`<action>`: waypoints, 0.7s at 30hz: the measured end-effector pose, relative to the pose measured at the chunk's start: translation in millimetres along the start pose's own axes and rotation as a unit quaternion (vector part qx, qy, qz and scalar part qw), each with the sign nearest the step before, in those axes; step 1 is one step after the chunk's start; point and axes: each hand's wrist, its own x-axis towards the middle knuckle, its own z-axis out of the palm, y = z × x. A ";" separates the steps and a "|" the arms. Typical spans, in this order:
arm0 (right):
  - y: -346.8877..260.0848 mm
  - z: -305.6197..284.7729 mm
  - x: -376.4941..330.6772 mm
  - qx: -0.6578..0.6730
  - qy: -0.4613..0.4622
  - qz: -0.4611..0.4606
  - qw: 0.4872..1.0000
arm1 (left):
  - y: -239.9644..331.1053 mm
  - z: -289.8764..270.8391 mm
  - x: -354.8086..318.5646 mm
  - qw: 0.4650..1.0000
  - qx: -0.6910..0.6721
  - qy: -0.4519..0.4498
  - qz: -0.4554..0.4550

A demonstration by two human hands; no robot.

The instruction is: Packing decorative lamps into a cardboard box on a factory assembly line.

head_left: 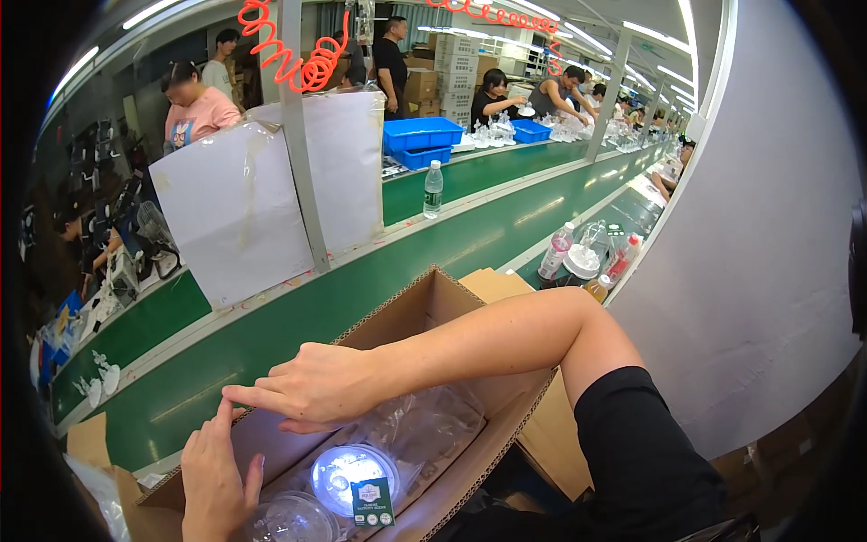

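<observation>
A long open cardboard box (533, 411) lies in front of me. Over its left part, my right hand (321, 384) reaches across with the index finger stretched out and the thumb apart below. My left hand (217, 474) is raised at the box's left end, fingers up and thumb apart. The two index fingertips meet or nearly meet; nothing shows between them. Below the hands, inside the box, sits a round clear plastic piece (330, 471), glowing bluish white, with a green card (371, 499) on it. Another round clear piece (291, 519) lies beside my left hand. Clear plastic wrap (420, 420) covers part of the inside.
A green conveyor belt (379, 287) runs behind the box. White boards (239, 212) and a grey post (305, 154) stand beyond it. Bottles (555, 251) stand at the right, near a white panel (777, 235). Blue bins (423, 135) and several people are across the belt.
</observation>
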 end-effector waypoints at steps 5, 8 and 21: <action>-0.6 -2.8 0.5 0.002 -0.004 -0.002 1.000 | -4.9 3.6 -3.2 0.999 0.025 0.018 0.016; 0.8 -0.9 1.0 0.004 0.001 -0.002 1.000 | -5.5 4.1 -2.9 1.000 0.017 0.017 0.016; 2.0 0.8 1.2 0.027 -0.004 -0.001 1.000 | -3.0 1.2 -0.5 0.999 0.039 0.007 0.023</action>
